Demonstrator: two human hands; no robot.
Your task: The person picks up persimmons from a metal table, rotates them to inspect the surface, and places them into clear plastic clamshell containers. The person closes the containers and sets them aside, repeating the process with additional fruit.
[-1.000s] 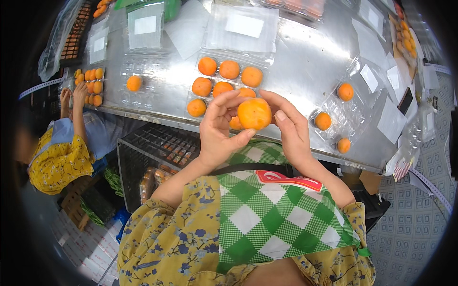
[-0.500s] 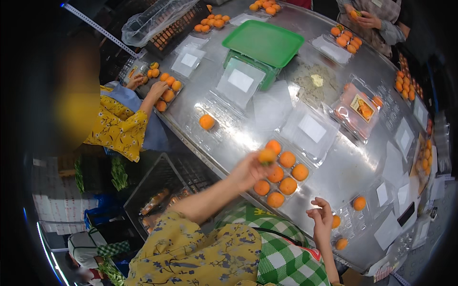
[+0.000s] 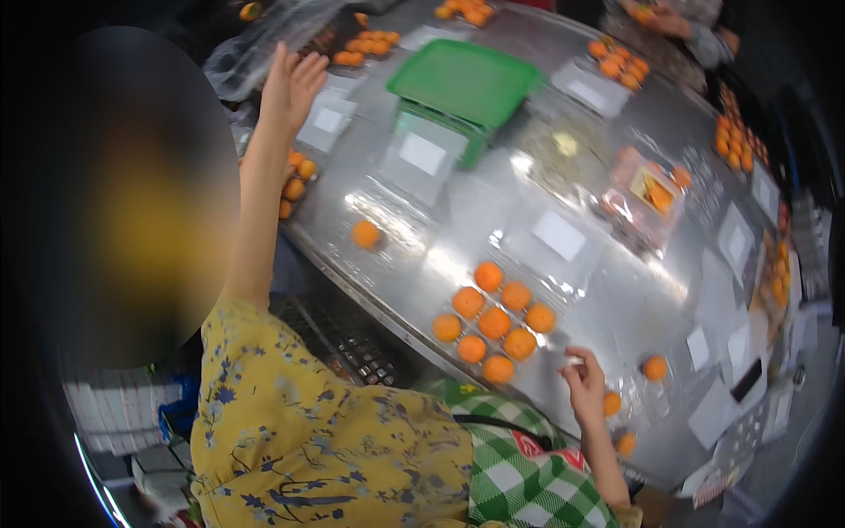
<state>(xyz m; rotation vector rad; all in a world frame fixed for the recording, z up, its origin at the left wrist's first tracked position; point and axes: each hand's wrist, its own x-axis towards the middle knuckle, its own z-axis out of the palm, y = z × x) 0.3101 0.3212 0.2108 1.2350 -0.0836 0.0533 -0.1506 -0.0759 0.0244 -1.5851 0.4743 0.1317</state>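
Observation:
My left hand is stretched far to the upper left beside a dark crate with crumpled clear plastic; its fingers are apart and hold nothing visible. An orange persimmon shows above it, blurred. My right hand hovers at the near right with fingers loosely bent and apart, nothing in them, close to a clear moulded tray with scattered persimmons. Between my hands, a filled tray of persimmons lies on the steel table.
A green tray, plastic sheets with white labels and more fruit groups cover parts of the table. A co-worker's hands hold fruit at top right. A dark crate stands below the near edge. The left side is blurred.
My left hand has swung up and left from the filled tray, and the persimmon it held has left its fingers. My right hand has shifted slightly up and left.

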